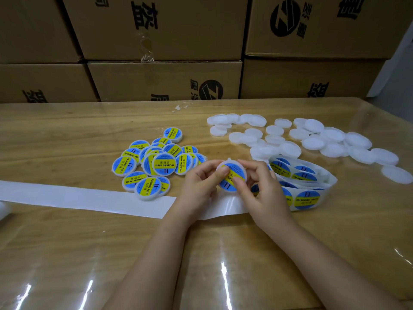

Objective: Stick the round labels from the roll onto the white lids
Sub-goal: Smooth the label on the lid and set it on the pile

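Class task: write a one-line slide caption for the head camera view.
Left hand and right hand press a round label onto a white lid between labelled lids and bare lids.

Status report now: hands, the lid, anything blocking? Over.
Left hand and right hand grip one lid, fingers on its label. Labelled pile left, bare lids right. Nothing blocking.

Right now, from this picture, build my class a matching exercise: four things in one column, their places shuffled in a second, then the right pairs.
Things
1. labelled heap
2. blank lids
3. roll
4. held lid

Places
A. just right of the right hand
B. pinched by the left hand and right hand
C. spread out at far right
D. left of the left hand

Pairs: 1-D, 2-C, 3-A, 4-B
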